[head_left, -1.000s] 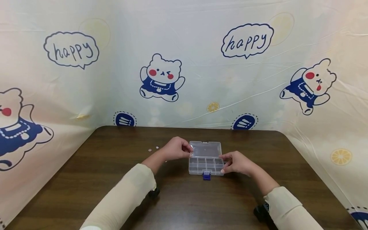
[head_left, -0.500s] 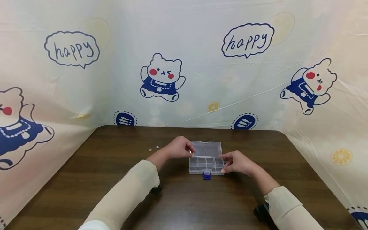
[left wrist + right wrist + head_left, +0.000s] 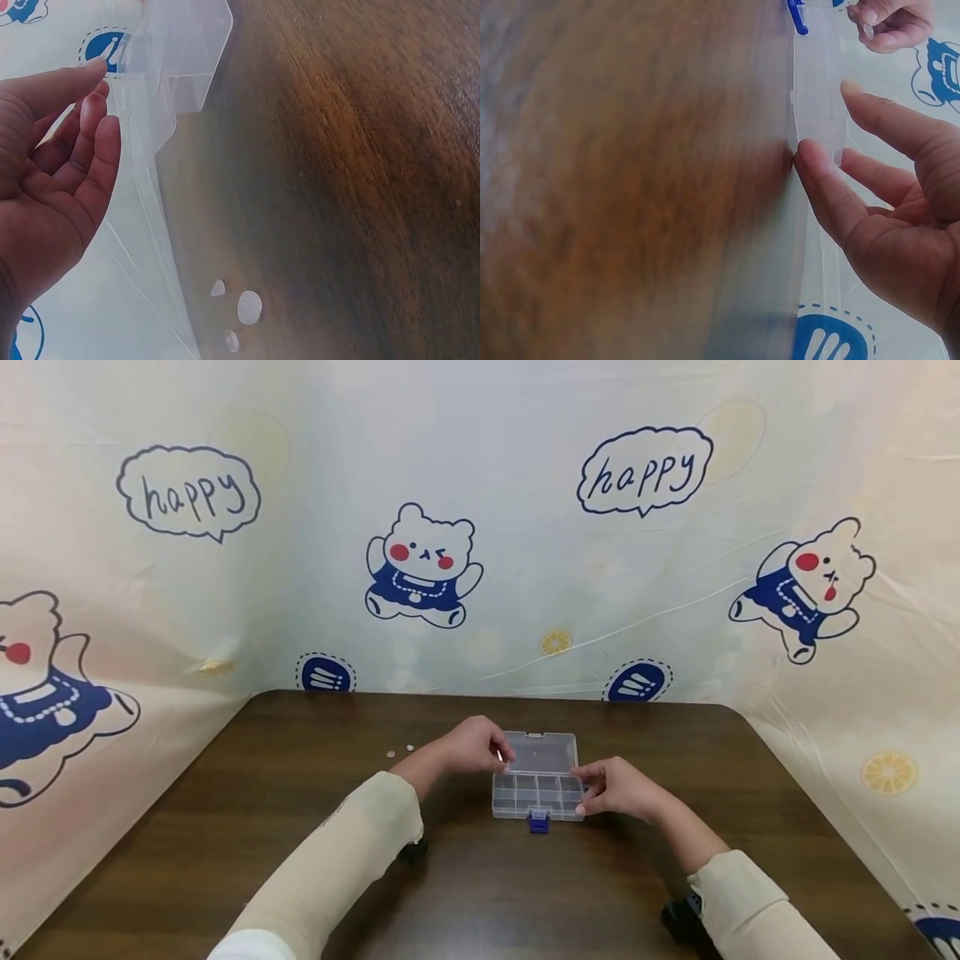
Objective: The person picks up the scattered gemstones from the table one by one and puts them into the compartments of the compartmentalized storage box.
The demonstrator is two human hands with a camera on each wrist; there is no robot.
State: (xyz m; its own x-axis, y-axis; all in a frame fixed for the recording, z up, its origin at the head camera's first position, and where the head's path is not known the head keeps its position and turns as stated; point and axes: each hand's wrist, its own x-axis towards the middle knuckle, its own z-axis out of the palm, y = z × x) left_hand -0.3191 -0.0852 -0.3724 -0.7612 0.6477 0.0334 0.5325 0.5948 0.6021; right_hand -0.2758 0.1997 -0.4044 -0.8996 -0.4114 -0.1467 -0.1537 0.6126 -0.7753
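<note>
Box (image 3: 517, 814) on table (image 3: 495, 893) — lid (image 3: 546, 753) behind, compartments (image 3: 551, 787) before it, latch (image 3: 538, 822) at front edge. Right hand (image 3: 618, 789) at right end; left hand (image 3: 474, 747), small piece (image 3: 868, 31) in its pinch, at left side. Loose pieces (image 3: 250, 307) on table — farther left.

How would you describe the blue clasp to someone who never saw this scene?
Find the brown table, then the clear open box that the right hand touches. The blue clasp sits midway along the box's near edge; the plastic around it is colourless.
</note>
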